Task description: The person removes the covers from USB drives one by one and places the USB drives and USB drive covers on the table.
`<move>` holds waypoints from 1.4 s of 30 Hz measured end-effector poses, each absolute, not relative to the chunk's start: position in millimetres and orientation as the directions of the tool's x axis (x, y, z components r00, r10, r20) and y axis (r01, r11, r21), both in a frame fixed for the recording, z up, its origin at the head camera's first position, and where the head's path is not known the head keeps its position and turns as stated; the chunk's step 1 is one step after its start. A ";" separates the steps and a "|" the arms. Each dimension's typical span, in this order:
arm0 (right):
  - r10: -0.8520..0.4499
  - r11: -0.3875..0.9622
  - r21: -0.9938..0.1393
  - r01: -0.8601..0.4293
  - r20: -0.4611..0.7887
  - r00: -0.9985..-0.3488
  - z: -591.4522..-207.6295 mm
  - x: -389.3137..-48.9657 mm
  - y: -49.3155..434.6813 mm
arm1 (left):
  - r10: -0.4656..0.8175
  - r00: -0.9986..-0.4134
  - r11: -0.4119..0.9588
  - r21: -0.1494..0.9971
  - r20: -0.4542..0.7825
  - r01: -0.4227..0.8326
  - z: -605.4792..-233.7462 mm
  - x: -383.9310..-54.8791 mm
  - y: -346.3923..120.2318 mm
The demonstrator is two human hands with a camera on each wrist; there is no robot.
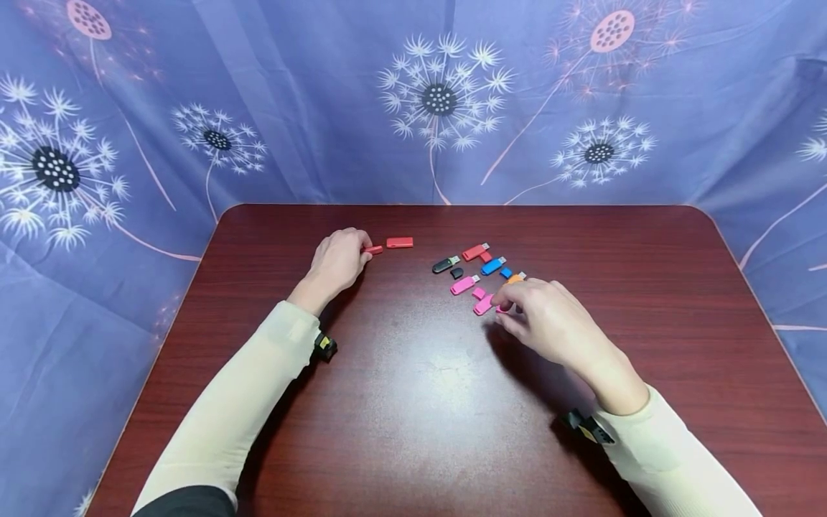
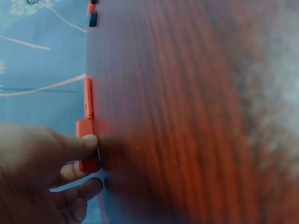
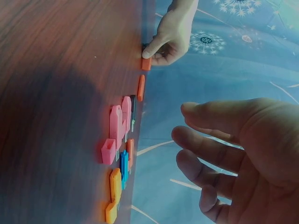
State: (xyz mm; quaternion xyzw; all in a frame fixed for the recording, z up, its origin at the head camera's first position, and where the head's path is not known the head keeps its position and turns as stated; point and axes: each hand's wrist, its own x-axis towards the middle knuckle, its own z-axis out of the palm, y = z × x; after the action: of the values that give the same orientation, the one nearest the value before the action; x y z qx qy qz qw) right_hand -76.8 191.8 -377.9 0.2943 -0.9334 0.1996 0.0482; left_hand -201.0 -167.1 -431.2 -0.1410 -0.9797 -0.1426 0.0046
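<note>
My left hand point(image 1: 337, 260) is at the far left of the table, its thumb and fingers pinching a red USB stick point(image 2: 85, 128). Just beyond it lies a second red USB stick point(image 1: 400, 243). My right hand point(image 1: 552, 323) hovers over the right end of a group of uncapped USB sticks, its fingers loosely bent with nothing between them. Nearest to it are a pink stick point(image 1: 482, 306) and an orange stick point(image 3: 115, 184), both partly hidden by the hand in the head view. A pink cap point(image 3: 109, 151) lies by the pink stick.
Farther into the group are a black stick point(image 1: 444, 265), a red stick point(image 1: 474, 252), a blue stick point(image 1: 493, 266) and another pink stick point(image 1: 463, 286), with small caps beside them. A patterned blue cloth point(image 1: 323, 108) hangs behind the table's back edge.
</note>
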 end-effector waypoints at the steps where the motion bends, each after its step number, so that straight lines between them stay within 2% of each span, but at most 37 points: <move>1: -0.531 0.746 -0.345 -0.570 0.208 -0.821 -378.0 -77.2 191.3 | 0.275 -0.960 0.918 0.281 0.054 0.279 -430.8 -199.8 -167.2; 23: -0.477 0.739 -0.418 -0.529 0.231 -0.848 -381.0 -77.9 179.8 | 0.363 -0.903 0.829 0.363 0.229 0.425 -405.6 -147.8 -144.8; 34: -0.487 0.695 -0.409 -0.591 0.337 -0.806 -385.5 -81.5 173.1 | 0.424 -0.837 0.752 0.380 0.347 0.539 -392.8 -127.1 -125.2; 42: -0.483 0.682 -0.414 -0.603 0.363 -0.796 -389.2 -81.8 167.9 | 0.451 -0.803 0.715 0.381 0.389 0.587 -392.3 -111.7 -110.6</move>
State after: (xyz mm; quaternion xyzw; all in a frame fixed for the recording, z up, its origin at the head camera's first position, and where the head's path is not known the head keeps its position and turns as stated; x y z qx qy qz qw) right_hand -81.8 167.9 -389.2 0.2984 -0.9101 0.2643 0.1130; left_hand -111.7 -110.6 -392.3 -0.2833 -0.9160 -0.2497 0.1353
